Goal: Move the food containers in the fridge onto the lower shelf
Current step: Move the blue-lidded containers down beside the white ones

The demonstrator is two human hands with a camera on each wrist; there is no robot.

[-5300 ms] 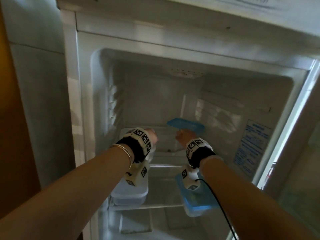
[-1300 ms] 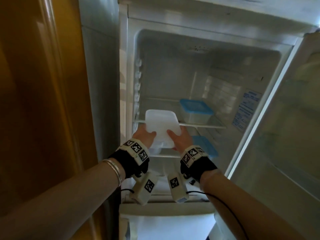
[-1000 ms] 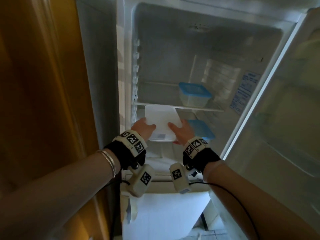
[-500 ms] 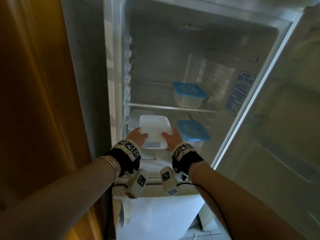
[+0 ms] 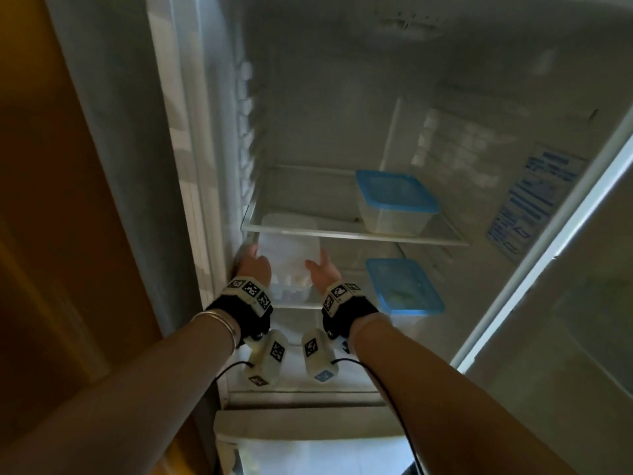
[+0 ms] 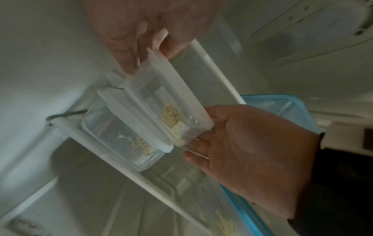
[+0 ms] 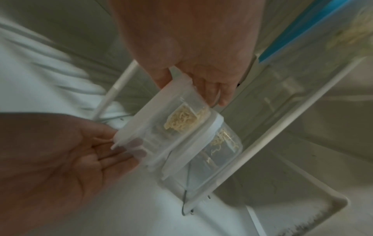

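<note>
A clear food container with a white lid [image 5: 291, 252] [image 6: 161, 102] [image 7: 167, 127], noodles inside, lies on top of a second white-lidded container [image 5: 289, 292] [image 6: 121, 143] [image 7: 220, 153] at the left of the lower shelf [image 5: 294, 306]. My left hand [image 5: 251, 262] [image 6: 149, 51] pinches its left end, thumb over the lid. My right hand [image 5: 322, 269] [image 7: 191, 86] grips its right end. I cannot tell whether its weight rests on the one below. One blue-lidded container [image 5: 404, 286] stands on the lower shelf at the right. Another blue-lidded container [image 5: 394, 204] stands on the upper shelf [image 5: 342, 233].
The upper glass shelf hangs just above my hands. The fridge's left wall [image 5: 212, 200] is close to my left hand. The open door [image 5: 565, 320] stands at the right, a wooden panel [image 5: 51, 200] at the left. A white compartment [image 5: 308, 454] lies below.
Both hands have carried the white-lidded container down from the upper shelf's front edge and pushed it in under that shelf, onto the other white-lidded container.
</note>
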